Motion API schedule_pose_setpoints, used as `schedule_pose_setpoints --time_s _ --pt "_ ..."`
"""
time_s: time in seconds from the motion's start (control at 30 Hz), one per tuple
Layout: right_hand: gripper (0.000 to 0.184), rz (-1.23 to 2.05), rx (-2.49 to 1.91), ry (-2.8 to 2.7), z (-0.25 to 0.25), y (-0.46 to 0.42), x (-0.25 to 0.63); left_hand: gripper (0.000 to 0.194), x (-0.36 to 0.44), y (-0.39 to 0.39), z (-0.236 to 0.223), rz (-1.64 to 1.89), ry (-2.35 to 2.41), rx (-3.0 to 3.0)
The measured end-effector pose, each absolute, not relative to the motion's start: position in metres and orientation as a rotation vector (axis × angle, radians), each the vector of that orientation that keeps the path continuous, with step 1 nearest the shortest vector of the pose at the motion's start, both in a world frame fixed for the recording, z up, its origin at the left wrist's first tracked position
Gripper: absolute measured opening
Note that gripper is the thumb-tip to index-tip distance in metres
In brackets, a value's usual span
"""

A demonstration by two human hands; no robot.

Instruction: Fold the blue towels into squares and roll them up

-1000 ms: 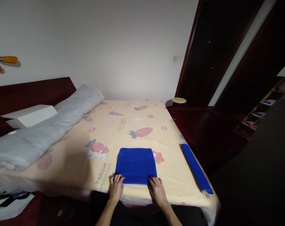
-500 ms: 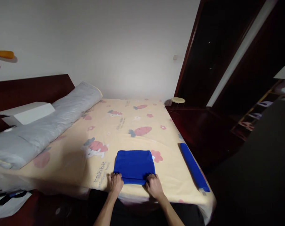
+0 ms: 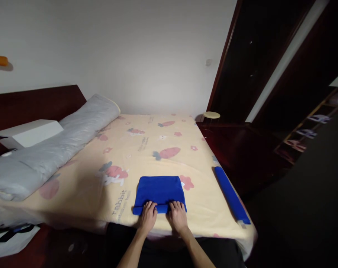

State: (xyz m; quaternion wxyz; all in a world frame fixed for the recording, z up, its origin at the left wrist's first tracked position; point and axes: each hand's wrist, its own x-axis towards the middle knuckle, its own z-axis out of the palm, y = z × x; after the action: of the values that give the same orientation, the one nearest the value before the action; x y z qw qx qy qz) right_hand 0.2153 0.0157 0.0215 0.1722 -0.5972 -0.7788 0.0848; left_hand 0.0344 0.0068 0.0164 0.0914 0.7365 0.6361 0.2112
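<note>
Nearest are the person's black-clothed legs (image 3: 210, 253) at the edge of the bed, which puts its near side within easy reach. Just above them, the left hand (image 3: 149, 216) and right hand (image 3: 178, 216) lie palm down, a little apart, on a royal-blue, rectangular piece of soft-looking cloth (image 3: 160, 189). Their fingers bend over its near edge, which is turned into a thin roll; the thumbs are hidden, so I cannot tell whether the hands grip it or only press. Spaced so, they probably keep the roll even and stop it springing open. Beyond them the cloth lies flat on the cream bedsheet printed with carrots and rabbits (image 3: 205, 203), likely so that it stays smooth.

To the right, well apart from the hands, a long blue fabric roll with a pale tab at its near end (image 3: 232, 195) lies along the bed's side, seemingly out of the way.

Farther left, a bulky grey quilted bundle (image 3: 82, 121) lies along the dark-red wooden headboard (image 3: 46, 97), with a white box (image 3: 36, 136) beside the headboard, perhaps propped on the bundle. Past the bed stands a round, pale-topped stool (image 3: 211, 115).
</note>
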Motion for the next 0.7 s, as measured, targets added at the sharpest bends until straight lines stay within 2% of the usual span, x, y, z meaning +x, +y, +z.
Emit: schedule_pose_setpoints --time_s 0.17,0.33,0.5,0.7 --pt "0.046 0.213 -1.548 -2.152 0.017 0.009 0.222 0.035 0.03 0.007 0.02 0.632 1.922 2.193" --pt "0.034 0.335 -1.374 -2.286 0.02 0.009 0.204 0.039 0.048 0.008 0.02 0.588 1.844 2.243" --pt "0.024 0.337 -1.393 -2.313 0.019 0.016 0.2 0.031 0.047 0.011 0.02 0.559 1.835 2.267" --pt "0.037 0.184 -1.472 -2.212 0.005 0.017 0.233 0.038 0.009 0.005 0.011 0.616 1.968 2.28"
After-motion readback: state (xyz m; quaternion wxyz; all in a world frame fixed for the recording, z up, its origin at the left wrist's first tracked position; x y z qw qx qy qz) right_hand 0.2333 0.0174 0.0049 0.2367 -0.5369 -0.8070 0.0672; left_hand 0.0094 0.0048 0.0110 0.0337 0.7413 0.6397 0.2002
